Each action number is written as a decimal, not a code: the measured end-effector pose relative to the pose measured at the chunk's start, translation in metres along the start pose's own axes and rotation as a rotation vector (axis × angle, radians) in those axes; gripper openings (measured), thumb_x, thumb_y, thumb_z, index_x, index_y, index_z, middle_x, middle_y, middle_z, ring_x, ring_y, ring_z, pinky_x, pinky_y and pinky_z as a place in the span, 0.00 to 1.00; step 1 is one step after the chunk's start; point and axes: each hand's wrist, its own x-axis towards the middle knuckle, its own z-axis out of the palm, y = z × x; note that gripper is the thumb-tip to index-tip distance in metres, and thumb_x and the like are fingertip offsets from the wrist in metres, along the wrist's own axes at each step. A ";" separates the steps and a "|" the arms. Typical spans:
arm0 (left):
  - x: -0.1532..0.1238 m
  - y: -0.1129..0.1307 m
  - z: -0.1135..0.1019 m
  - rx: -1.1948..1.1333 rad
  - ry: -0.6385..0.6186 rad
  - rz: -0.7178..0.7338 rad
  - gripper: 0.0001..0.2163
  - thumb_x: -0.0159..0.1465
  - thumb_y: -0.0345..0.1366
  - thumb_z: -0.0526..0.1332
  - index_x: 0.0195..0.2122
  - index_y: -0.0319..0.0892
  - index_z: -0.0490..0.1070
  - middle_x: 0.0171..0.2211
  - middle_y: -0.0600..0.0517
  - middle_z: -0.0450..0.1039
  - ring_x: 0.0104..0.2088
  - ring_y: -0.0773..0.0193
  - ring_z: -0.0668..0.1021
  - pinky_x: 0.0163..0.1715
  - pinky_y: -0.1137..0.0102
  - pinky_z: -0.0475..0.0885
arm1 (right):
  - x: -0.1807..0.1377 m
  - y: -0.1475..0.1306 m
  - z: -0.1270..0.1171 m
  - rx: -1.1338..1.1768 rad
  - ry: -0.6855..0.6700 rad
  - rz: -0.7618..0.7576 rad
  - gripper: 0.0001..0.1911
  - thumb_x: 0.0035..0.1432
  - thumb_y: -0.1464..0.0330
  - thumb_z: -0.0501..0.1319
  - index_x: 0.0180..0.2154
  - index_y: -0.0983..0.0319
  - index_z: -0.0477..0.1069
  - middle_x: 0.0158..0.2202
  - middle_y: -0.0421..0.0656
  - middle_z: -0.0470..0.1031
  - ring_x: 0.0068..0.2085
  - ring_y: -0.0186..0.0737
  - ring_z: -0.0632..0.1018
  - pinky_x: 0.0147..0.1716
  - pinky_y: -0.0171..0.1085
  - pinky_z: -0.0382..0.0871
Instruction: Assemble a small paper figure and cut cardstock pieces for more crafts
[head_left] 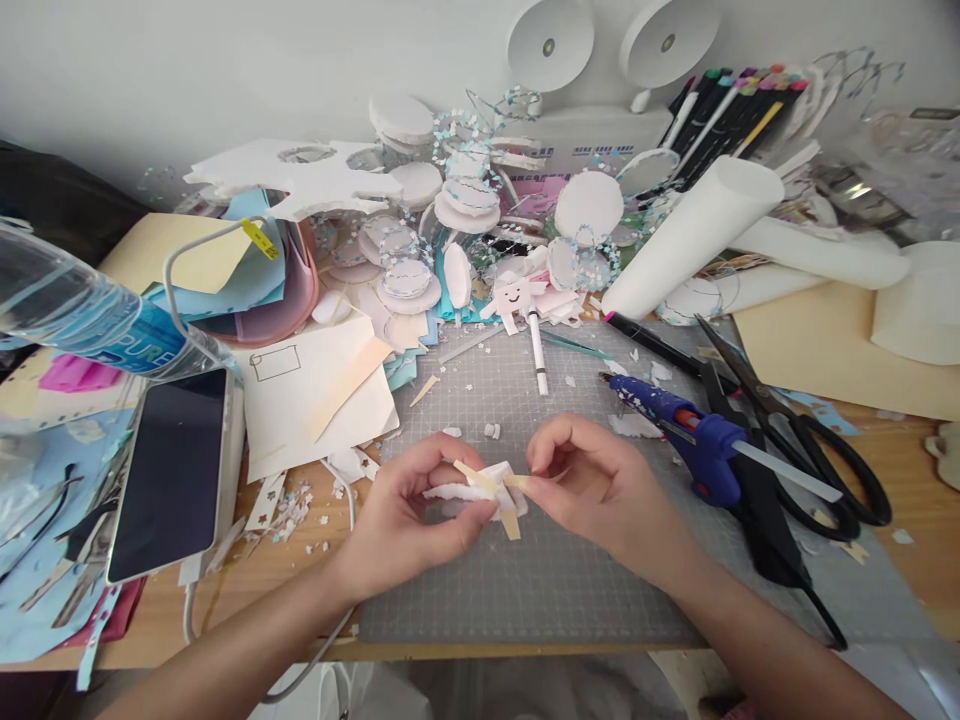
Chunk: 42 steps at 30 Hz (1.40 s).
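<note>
Low over the grey cutting mat (540, 600), my left hand (420, 510) pinches a small white paper piece (496, 476) with cream strips sticking out of it. My right hand (600, 480) grips the end of a cream paper strip (517, 482) between thumb and forefinger, at the right side of that piece. Another cream strip (511, 525) points down toward me. How the strips are fixed to the white piece I cannot tell, as my fingers cover part of it. Just beyond my hands lie small white scraps (491, 431).
To the right lie a blue glue gun (697, 440), black scissors (802, 430) and a black marker (645, 340). A white marker (538, 355) and a smiling paper figure (516, 297) sit ahead. A phone-like device (172, 470) and water bottle (112, 310) stand left. White foam discs (469, 200) pile up behind.
</note>
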 end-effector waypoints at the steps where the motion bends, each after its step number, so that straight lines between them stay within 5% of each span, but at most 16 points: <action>1: 0.000 0.000 0.000 0.011 -0.007 0.006 0.08 0.59 0.28 0.66 0.36 0.42 0.68 0.28 0.56 0.77 0.26 0.73 0.75 0.29 0.81 0.70 | 0.000 0.000 0.000 -0.008 -0.005 0.008 0.08 0.56 0.71 0.66 0.29 0.59 0.66 0.28 0.35 0.66 0.29 0.28 0.69 0.29 0.27 0.67; 17: -0.002 -0.001 0.001 -0.028 -0.042 -0.043 0.07 0.59 0.29 0.66 0.36 0.41 0.68 0.28 0.54 0.76 0.28 0.71 0.76 0.30 0.79 0.71 | 0.001 0.001 0.001 -0.065 -0.020 0.024 0.07 0.57 0.70 0.65 0.30 0.59 0.66 0.28 0.35 0.66 0.29 0.29 0.69 0.28 0.29 0.65; 23: 0.001 -0.002 -0.001 -0.279 -0.049 -0.168 0.09 0.61 0.34 0.67 0.38 0.42 0.66 0.31 0.50 0.80 0.29 0.66 0.80 0.33 0.72 0.75 | 0.004 -0.002 -0.003 -0.138 0.053 -0.127 0.04 0.61 0.71 0.59 0.32 0.58 0.69 0.31 0.38 0.69 0.34 0.34 0.72 0.35 0.34 0.67; 30: 0.006 -0.002 -0.005 -0.454 -0.021 -0.154 0.09 0.60 0.37 0.68 0.36 0.41 0.68 0.31 0.51 0.78 0.27 0.67 0.76 0.28 0.74 0.73 | 0.002 0.000 -0.014 -0.367 0.186 -0.378 0.07 0.62 0.74 0.57 0.40 0.56 0.69 0.39 0.42 0.70 0.41 0.40 0.72 0.42 0.40 0.67; 37: 0.007 -0.001 -0.008 -0.458 -0.008 -0.101 0.09 0.60 0.37 0.68 0.35 0.40 0.70 0.28 0.52 0.75 0.26 0.69 0.73 0.27 0.75 0.70 | 0.007 -0.009 -0.021 -0.494 -0.089 -0.328 0.04 0.62 0.72 0.60 0.37 0.58 0.73 0.32 0.41 0.73 0.34 0.37 0.72 0.34 0.38 0.68; 42: 0.005 0.000 -0.008 -0.413 -0.012 -0.069 0.08 0.61 0.37 0.67 0.36 0.40 0.70 0.29 0.53 0.76 0.27 0.70 0.74 0.29 0.75 0.71 | 0.007 -0.011 -0.020 -0.356 -0.131 -0.168 0.01 0.59 0.69 0.64 0.36 0.59 0.74 0.32 0.41 0.75 0.33 0.36 0.74 0.32 0.36 0.71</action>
